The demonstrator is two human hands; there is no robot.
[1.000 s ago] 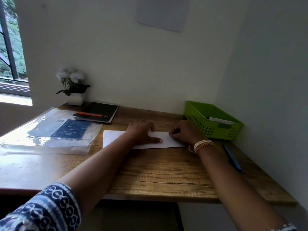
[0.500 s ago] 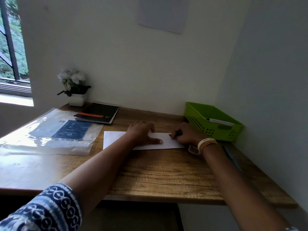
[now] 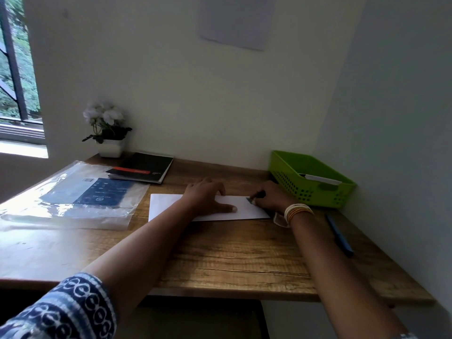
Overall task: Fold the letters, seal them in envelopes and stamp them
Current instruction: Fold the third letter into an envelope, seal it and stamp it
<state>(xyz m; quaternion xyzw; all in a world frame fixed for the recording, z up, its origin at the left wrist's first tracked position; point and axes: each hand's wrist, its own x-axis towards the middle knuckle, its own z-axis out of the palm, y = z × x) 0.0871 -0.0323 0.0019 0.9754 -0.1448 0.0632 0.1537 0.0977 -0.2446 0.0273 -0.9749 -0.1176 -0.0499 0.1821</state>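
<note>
At the far left of the frame a dark-framed window is showing green foliage, and just right of it a small white square pot of white flowers is standing at the back corner of the wood-grain desk. Below the pot, a clear plastic bag holding a dark blue printed sheet is lying flat across the left part of the desk. To its upper right a black notebook with a red strip across its cover is resting, its near corner overlapping the bag's far edge.

In the middle of the frame a white rectangular paper envelope is lying flat on the desk. The left hand is pressing down on it with fingers spread and flat, thumb pointing right. The right hand, with orange and white bangles on its wrist, is sitting at the envelope's upper right corner, its fingers curled and pinching a small dark stamp against the paper; what the stamp shows is too small to tell.

Further right, a lime green perforated plastic basket is standing in the corner against the wall with a white item in it. Below it, near the right desk edge, a blue pen is lying.
</note>
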